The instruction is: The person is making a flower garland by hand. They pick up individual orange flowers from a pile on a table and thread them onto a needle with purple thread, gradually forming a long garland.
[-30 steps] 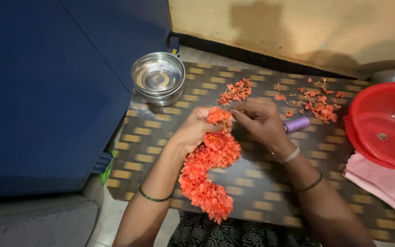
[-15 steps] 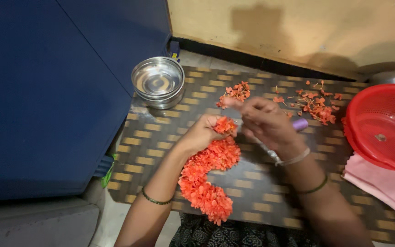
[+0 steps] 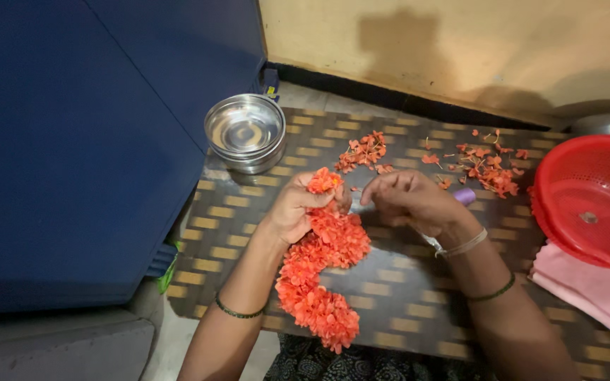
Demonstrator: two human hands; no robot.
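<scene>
Gripping the orange garland [image 3: 323,261] — left hand [image 3: 298,208] beside empty steel bowl [image 3: 245,132].

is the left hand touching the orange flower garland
Touching. The head view shows the left hand closed around the upper end of the orange flower garland, with blossoms sticking out above its fingers; no gap shows.

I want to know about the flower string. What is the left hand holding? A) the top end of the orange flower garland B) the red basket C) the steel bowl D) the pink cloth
A: the left hand grips the top end of the orange flower garland, while the steel bowl, red basket and pink cloth lie untouched to the sides.
</scene>
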